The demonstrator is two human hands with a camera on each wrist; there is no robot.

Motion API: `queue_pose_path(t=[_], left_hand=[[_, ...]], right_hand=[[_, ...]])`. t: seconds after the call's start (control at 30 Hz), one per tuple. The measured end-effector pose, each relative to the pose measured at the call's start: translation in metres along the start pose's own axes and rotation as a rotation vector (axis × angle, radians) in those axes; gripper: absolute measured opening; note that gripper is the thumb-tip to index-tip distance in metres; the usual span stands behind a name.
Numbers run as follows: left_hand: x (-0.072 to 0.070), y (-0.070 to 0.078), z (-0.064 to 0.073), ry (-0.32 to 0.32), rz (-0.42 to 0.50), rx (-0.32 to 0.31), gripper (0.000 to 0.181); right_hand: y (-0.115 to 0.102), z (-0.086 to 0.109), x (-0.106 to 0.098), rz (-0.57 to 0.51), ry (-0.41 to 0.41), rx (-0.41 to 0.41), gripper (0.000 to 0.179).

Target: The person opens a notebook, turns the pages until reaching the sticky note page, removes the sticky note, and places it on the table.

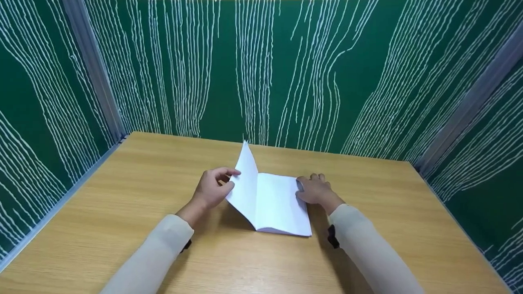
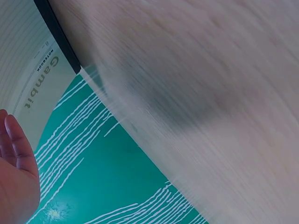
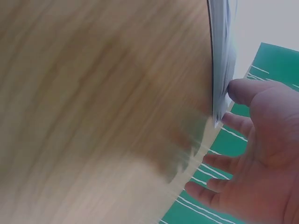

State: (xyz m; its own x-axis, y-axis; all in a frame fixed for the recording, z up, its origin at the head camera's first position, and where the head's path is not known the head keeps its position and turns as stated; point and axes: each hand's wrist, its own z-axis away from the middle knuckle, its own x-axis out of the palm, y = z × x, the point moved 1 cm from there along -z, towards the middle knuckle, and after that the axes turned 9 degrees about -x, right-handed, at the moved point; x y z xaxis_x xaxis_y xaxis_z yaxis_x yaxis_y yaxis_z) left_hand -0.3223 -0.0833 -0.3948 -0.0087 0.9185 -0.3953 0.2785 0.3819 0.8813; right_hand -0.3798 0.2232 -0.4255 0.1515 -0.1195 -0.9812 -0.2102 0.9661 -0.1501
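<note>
A notebook (image 1: 282, 204) with blank white pages lies open on the wooden table. Its left part stands raised, nearly upright, with the left hand (image 1: 214, 185) holding the outer edge between thumb and fingers. In the left wrist view, the pale cover (image 2: 28, 88) printed "Gambit NOTEBOOK" faces the camera, beside a dark spine strip. The right hand (image 1: 314, 190) is at the right edge of the flat pages. Its thumb and index finger hold the page edge (image 3: 224, 60) near the far corner, while the other fingers (image 3: 201, 193) spread off beyond it.
The wooden table (image 1: 135, 196) extends around the notebook on all sides. Green panels (image 1: 359, 81) with wavy white lines stand behind and at both sides, joined by grey metal posts (image 1: 98, 69). Dark bands (image 1: 333, 237) show near the cuffs of both light sleeves.
</note>
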Motion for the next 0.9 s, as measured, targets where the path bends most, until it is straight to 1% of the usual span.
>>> queue_pose_path(t=[0.07,0.2,0.3,0.37,0.47,0.53,0.6,0.77,0.9], left_hand=[[0.0,0.002,0.002,0.0,0.004,0.0,0.025],[-0.004,0.018,0.012,0.007,0.012,0.006,0.025],[-0.006,0.029,0.018,0.017,0.015,0.025,0.025],[-0.007,0.029,0.018,0.018,0.017,0.038,0.025],[-0.004,0.015,0.011,0.012,0.018,0.053,0.025],[-0.002,0.006,0.006,0.002,0.015,0.051,0.026],[0.0,-0.004,0.0,-0.005,0.013,0.05,0.026],[0.001,-0.004,-0.001,-0.001,0.024,0.041,0.028],[0.002,-0.004,0.0,-0.003,0.026,0.043,0.028]], right_hand=[[0.0,0.0,0.0,0.004,-0.012,0.007,0.055],[0.001,0.0,0.0,0.015,-0.03,0.007,0.055],[0.002,0.0,-0.001,0.018,-0.039,0.009,0.057],[0.003,0.0,-0.001,0.014,-0.045,0.01,0.057],[0.003,0.0,-0.002,0.002,-0.044,0.009,0.056],[0.002,0.001,-0.003,-0.006,-0.037,0.004,0.056],[0.002,0.002,-0.003,0.005,-0.023,-0.016,0.055],[0.001,0.002,-0.003,0.036,0.009,-0.066,0.053],[0.003,0.0,-0.001,0.042,0.028,-0.078,0.052]])
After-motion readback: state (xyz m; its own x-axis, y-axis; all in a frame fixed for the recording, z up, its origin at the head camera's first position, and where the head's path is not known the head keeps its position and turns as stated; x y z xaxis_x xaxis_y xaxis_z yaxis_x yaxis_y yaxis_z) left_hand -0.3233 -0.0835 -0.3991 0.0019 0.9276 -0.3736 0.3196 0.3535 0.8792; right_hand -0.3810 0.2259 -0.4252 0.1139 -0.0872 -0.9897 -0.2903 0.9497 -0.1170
